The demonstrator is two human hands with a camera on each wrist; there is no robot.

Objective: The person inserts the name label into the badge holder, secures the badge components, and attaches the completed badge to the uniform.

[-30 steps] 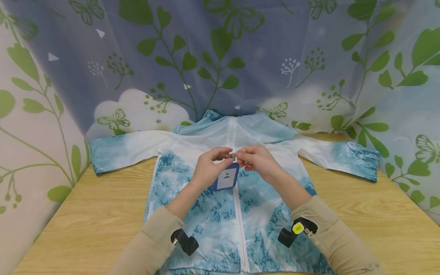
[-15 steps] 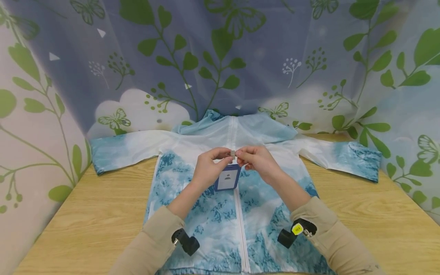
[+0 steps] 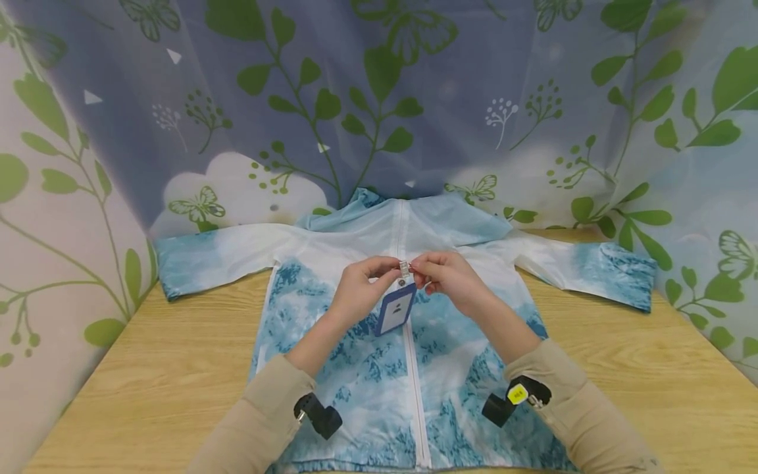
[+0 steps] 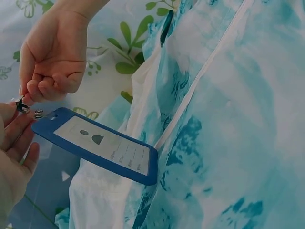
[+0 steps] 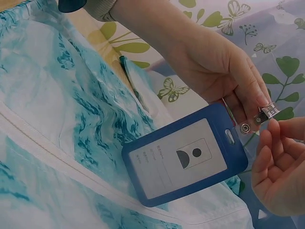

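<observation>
Both hands meet over the middle of the jacket, at the small metal clip (image 3: 405, 268) of a blue badge holder (image 3: 395, 309). My left hand (image 3: 362, 284) pinches the clip between thumb and forefinger from the left. From the right, my right hand (image 3: 448, 279) pinches it with its fingertips. The holder hangs tilted below the clip on a short clear strap with a snap (image 5: 245, 128). Its white card (image 4: 102, 143) carries a printed person symbol and a few lines. Under the hands lies a blue-and-white patterned jacket (image 3: 355, 395), front up, its white zipper (image 3: 416, 388) running down the middle.
The jacket lies with both sleeves (image 3: 207, 257) spread sideways on a light wood table (image 3: 154, 382), its hood (image 3: 450, 220) towards the back. A leaf-and-butterfly printed cloth (image 3: 331, 131) rises behind and along both sides. Each wrist wears a black camera (image 3: 320, 416).
The clip has turned between the fingertips and now stands upright with its strap showing. The badge holder has swung round and tilts more. Both hands have stayed nearly in place.
</observation>
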